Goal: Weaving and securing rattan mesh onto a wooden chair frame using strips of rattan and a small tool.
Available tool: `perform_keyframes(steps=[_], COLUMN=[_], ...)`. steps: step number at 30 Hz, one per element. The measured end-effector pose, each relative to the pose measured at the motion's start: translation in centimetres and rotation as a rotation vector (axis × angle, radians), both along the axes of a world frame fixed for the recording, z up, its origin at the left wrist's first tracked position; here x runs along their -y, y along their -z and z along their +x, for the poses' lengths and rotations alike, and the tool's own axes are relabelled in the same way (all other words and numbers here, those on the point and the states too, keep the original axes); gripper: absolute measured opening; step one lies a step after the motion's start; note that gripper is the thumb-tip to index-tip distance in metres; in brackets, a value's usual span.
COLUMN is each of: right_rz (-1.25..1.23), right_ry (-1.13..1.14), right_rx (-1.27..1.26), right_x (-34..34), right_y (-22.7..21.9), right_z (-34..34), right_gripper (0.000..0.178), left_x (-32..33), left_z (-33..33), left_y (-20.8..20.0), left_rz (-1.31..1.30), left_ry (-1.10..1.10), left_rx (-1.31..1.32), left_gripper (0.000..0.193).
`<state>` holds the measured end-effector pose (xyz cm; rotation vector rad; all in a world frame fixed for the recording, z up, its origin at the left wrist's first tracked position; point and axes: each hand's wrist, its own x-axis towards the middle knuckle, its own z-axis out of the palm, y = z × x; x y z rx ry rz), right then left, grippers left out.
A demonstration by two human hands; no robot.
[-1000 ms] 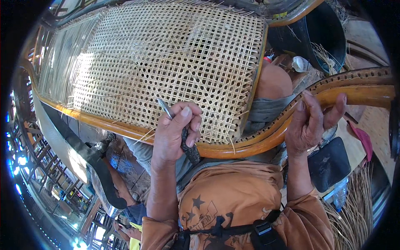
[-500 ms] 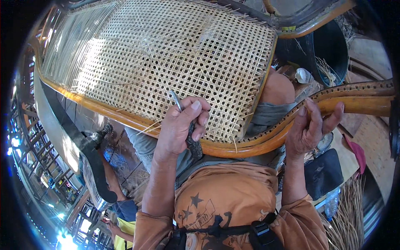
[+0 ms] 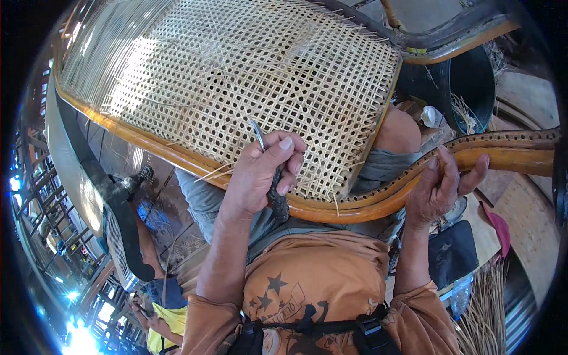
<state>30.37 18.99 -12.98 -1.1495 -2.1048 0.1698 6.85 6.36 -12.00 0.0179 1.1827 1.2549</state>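
Cane panel (image 3: 248,89), pale and woven in an open lattice, lies in front of the person and over the legs. At its far left the strands run side by side without the lattice pattern. A glossy brown wooden frame (image 3: 355,214) borders the panel's near edge, then curves away to its right with a row of small holes along the rail. Loose strand ends (image 3: 214,173) stick out at the panel's near edge.

Over that near edge, the left hand (image 3: 263,168) is closed around a slim tool (image 3: 257,134), its metal tip pointing up over the lattice and its dark handle hanging below the fist. To the right of the panel, the right hand (image 3: 435,188) is at the curved rail with fingers partly bent and spread; whether it pinches a strand cannot be told.

Beyond the panel's right edge stands a dark bucket (image 3: 435,89). Nearer the person, right of the panel, are a dark flat object (image 3: 452,251), a red cloth (image 3: 497,229), a clear bottle (image 3: 461,296) and a bundle of long strands (image 3: 484,313). Lower left of the panel, a co-worker (image 3: 170,318) in yellow is partly visible.
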Motion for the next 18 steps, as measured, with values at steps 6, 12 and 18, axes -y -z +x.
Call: perform_keyframes(steps=[6, 12, 18], right_rz=[0.001, -0.235, -0.005], right_ry=[-0.010, -0.047, -0.225], right_rx=[-0.013, -0.228, -0.342], right_x=[-0.1, 1.2, 1.7], right_y=[-0.4, -4.1, -14.1], right_z=[-0.5, -0.8, 6.1], right_gripper=[0.016, 0.017, 0.019], left_x=[0.0, 1.2, 5.9], left_z=[-0.1, 1.2, 2.7], left_y=[-0.1, -2.8, -4.7], left_rz=[0.007, 0.036, -0.012], left_ry=[-0.006, -0.039, 0.376], left_rx=[0.032, -0.083, -0.228], left_gripper=[0.023, 0.024, 0.026])
